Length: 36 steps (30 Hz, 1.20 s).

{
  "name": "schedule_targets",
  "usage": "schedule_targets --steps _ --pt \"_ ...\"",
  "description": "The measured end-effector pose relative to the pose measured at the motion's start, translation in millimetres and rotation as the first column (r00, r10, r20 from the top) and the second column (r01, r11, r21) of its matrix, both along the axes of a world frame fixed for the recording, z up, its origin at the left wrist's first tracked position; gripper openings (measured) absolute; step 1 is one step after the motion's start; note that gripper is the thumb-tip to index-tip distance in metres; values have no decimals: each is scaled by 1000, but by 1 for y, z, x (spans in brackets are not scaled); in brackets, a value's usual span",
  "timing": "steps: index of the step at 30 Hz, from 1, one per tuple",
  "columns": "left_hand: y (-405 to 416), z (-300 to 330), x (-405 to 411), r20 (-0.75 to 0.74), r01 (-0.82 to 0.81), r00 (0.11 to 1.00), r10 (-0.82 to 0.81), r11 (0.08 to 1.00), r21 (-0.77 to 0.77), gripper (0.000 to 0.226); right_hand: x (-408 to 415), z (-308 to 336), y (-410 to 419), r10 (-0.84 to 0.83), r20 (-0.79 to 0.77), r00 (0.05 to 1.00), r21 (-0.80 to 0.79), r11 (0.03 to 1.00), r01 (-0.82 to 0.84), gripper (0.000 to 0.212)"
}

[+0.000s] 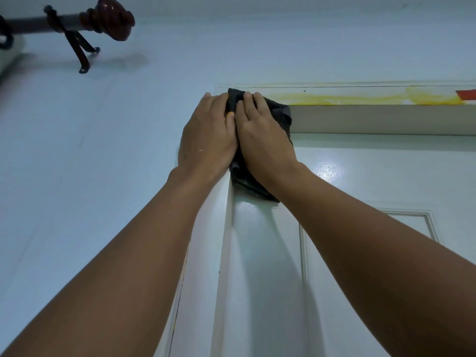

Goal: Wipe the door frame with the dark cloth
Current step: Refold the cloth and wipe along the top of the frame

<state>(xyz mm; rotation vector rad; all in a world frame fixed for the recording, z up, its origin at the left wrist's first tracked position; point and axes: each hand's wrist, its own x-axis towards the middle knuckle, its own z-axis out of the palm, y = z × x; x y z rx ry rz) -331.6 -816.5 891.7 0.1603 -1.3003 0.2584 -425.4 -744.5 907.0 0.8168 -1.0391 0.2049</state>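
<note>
The dark cloth (282, 115) is pressed against the top left corner of the white door frame (360, 119). My left hand (206, 135) lies flat on the cloth's left part and on the frame's upright. My right hand (262, 135) lies flat on the cloth beside it, thumbs touching. The cloth's lower end (247, 185) hangs below my right wrist over the door. A yellow smear (373, 97) runs along the frame's top strip to the right of the cloth.
A white panelled door (360, 176) fills the frame below. A red patch (466, 94) sits at the far right of the top strip. A curtain rod with a dark red finial (113, 19) and bracket juts from the pale blue wall at upper left.
</note>
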Motion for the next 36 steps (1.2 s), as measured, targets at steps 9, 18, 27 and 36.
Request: schedule_targets --steps 9,18,27,36 --pt "6 -5 1 74 -7 997 3 999 46 39 -18 -2 23 189 98 977 62 979 -196 74" --pt "6 -14 -2 153 -206 969 196 977 51 48 -38 10 65 118 233 965 -23 993 -116 68" --pt "8 -19 4 226 -203 956 188 978 46 62 -4 10 14 160 213 964 65 982 -178 73" --pt "9 -26 4 301 -339 900 315 940 30 66 -64 -1 84 267 333 904 -137 963 -233 68"
